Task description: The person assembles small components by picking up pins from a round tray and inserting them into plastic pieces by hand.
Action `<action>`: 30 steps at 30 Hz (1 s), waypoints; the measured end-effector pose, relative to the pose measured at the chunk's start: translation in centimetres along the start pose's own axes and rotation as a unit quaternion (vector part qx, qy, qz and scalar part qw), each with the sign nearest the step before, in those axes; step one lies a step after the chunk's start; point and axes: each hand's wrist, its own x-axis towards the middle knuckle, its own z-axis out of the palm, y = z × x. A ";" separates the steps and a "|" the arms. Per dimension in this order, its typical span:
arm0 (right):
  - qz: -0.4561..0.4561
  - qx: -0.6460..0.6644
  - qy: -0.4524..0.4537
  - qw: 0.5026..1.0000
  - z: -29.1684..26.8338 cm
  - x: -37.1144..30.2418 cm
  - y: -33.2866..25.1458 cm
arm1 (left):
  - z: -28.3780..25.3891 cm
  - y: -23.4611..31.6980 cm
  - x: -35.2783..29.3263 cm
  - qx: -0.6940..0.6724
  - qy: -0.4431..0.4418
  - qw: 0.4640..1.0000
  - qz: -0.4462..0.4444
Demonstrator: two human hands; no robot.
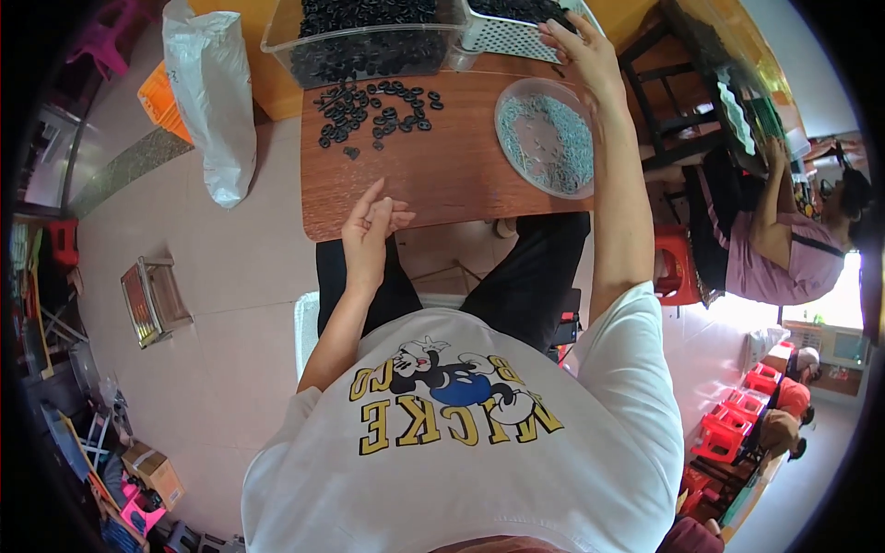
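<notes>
My right hand (587, 60) reaches over the front right part of a white perforated basket (516, 39) holding small black pieces. Its fingers are apart; a dark bit shows by the fingertips, and whether they touch it cannot be made out. My left hand (371, 232) hovers near the front edge of the brown table (442, 175), fingers spread and nothing visible in them. Beyond it lie loose black ring-shaped pieces (346, 115). A round clear tray (502, 138) with many small silvery-blue metal pieces (562, 129) sits beside my right forearm.
A clear plastic bin (369, 60) full of black pieces stands at the table's far side. Left of the table are a white sack (217, 111), an orange crate (166, 101) and a low metal-framed stool (157, 300). Another person (784, 240) sits at the right, near a dark wooden frame (664, 101).
</notes>
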 end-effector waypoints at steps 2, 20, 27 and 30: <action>-0.026 -0.074 -0.007 0.997 1.8 -0.4 1.2 | 0.1 -0.2 0.1 -0.008 0.009 1.000 -0.011; -0.089 -0.397 -0.145 0.902 18.8 -11.1 9.4 | -0.1 -1.3 0.4 0.036 -0.003 0.999 -0.026; -0.138 -0.352 -0.135 0.916 13.0 -16.4 9.5 | 0.0 -0.5 0.5 0.038 0.002 0.997 -0.061; -0.175 -0.236 -0.016 0.956 8.8 -20.5 7.6 | 2.0 1.0 1.0 0.073 0.028 0.996 -0.037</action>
